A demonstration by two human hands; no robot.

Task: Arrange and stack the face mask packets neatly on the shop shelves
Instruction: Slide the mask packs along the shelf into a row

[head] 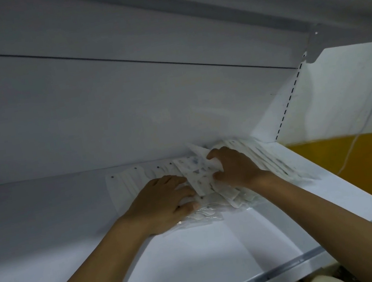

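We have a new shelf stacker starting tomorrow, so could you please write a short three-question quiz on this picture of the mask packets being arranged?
1. True or false: the left hand lies with its fingers straight on the face mask packets.
2. Which hand grips a packet that sticks up from the pile? A) left B) right C) neither
3. Fill in: the packets lie toward the ____ end of the white shelf.

Key:
1. True.
2. B; the right hand holds it between fingers and thumb.
3. Right, near the slotted upright.
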